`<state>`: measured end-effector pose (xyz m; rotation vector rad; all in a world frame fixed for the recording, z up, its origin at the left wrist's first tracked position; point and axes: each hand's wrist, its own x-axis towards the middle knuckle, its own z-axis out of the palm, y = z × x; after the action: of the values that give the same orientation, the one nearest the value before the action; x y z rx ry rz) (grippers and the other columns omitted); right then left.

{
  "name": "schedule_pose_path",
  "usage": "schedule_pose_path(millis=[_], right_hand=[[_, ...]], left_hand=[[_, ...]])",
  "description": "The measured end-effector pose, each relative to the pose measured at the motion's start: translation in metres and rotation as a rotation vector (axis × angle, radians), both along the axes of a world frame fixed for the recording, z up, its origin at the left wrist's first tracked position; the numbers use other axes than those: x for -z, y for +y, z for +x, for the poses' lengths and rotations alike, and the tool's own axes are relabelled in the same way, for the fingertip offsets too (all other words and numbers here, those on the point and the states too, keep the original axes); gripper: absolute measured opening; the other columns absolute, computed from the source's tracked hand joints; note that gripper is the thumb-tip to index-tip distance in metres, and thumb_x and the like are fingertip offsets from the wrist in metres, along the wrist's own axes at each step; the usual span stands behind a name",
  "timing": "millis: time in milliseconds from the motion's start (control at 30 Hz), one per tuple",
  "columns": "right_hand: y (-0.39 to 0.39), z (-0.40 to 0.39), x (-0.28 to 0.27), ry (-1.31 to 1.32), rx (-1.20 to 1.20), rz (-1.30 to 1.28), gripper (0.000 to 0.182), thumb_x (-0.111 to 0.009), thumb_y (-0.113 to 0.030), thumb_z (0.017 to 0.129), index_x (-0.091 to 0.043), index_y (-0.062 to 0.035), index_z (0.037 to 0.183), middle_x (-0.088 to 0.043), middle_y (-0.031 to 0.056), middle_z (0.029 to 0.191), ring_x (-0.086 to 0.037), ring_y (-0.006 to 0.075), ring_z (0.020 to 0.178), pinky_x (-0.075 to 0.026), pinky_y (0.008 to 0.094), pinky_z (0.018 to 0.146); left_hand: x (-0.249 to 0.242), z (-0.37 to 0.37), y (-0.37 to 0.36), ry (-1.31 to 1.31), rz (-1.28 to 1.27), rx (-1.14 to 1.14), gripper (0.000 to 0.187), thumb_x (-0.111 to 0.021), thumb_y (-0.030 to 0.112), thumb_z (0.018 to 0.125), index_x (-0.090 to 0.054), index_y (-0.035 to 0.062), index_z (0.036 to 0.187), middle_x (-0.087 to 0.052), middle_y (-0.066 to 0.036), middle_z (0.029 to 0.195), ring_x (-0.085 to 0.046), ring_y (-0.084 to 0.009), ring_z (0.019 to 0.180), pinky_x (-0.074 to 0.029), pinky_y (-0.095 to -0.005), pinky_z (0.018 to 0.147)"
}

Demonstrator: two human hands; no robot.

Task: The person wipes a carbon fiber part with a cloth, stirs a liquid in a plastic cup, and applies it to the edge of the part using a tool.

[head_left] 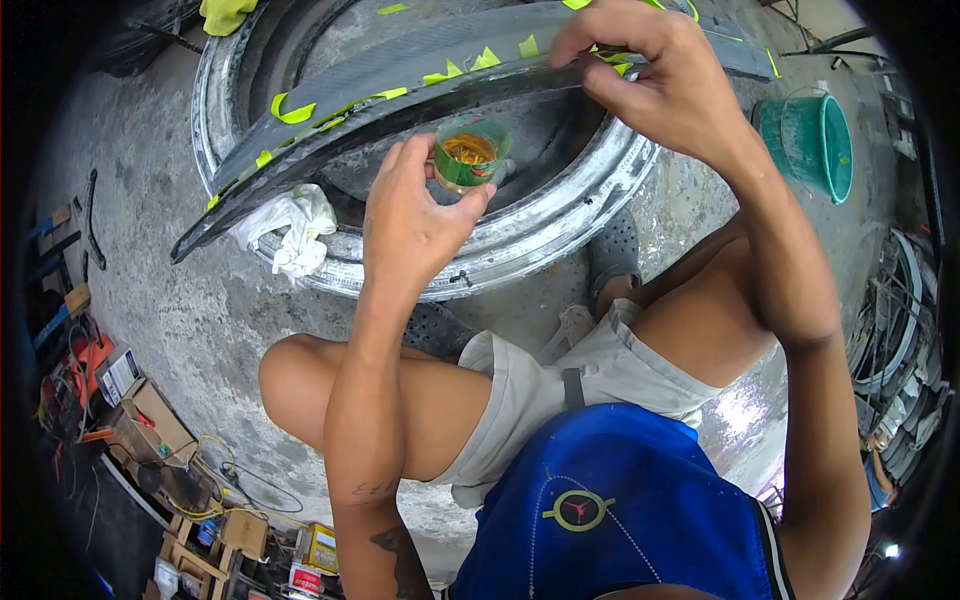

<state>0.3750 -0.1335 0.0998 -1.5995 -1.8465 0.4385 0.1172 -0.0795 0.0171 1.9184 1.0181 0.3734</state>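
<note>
1 red leaping-figure logo [580, 511] inside a round badge [564, 514] on the blue shirt [650, 495]

Ring [520, 255]: metal-looking, dull, scuffed, whitish streaks
Strip [450, 50] across ring: woven-looking, low sheen, possibly carbon fibre
Tape tabs [486, 59] over ring: matt, smooth
Cup [457, 179] above ring: translucent plastic, glossy liquid [469, 150] inside
Rag [297, 230] at ring's left: rumpled cloth
Bucket [800, 145] right of ring: smeared plastic
Floor [150, 200] beneath ring: rough concrete

Bright glare on floor [741, 412], fisheye curvature, black corners
</note>
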Motion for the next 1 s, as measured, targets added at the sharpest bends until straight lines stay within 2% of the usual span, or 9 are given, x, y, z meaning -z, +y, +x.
schedule_pose_path(millis=[600, 767, 1000], right_hand=[[-0.002, 0.001, 0.003, -0.054, -0.024, 0.023, 0.02, -0.064, 0.001, 0.076, -0.073, -0.0033, 0.093, -0.07, 0.0147, 0.086, -0.069, 0.0352, 0.087, -0.055, 0.0428, 0.079], [-0.008, 0.0, -0.012, -0.047, -0.002, -0.014, 0.021, -0.063, 0.003, 0.076, -0.073, -0.0029, 0.093, -0.07, 0.0138, 0.086, -0.07, 0.0331, 0.087, -0.056, 0.0409, 0.078], [-0.017, 0.015, -0.005, -0.044, 0.031, -0.006, 0.019, -0.064, 0.003, 0.076, -0.072, -0.0025, 0.092, -0.071, 0.0126, 0.087, -0.071, 0.0306, 0.085, -0.056, 0.0396, 0.077]], left_hand=[[0.001, 0.001, -0.002, -0.022, 0.03, 0.037, 0.058, -0.09, 0.02, 0.074, -0.064, -0.0026, 0.12, -0.068, -0.019, 0.11, -0.068, -0.0337, 0.099, -0.054, -0.0424, 0.087], [0.001, 0.0, -0.002, -0.015, 0.032, 0.037, 0.058, -0.091, 0.019, 0.074, -0.064, -0.0024, 0.121, -0.068, -0.019, 0.109, -0.067, -0.0334, 0.097, -0.054, -0.0426, 0.086], [0.004, 0.0, -0.003, -0.012, 0.048, 0.047, 0.06, -0.091, 0.02, 0.074, -0.064, -0.0036, 0.122, -0.068, -0.02, 0.109, -0.067, -0.0343, 0.097, -0.054, -0.0432, 0.086]])
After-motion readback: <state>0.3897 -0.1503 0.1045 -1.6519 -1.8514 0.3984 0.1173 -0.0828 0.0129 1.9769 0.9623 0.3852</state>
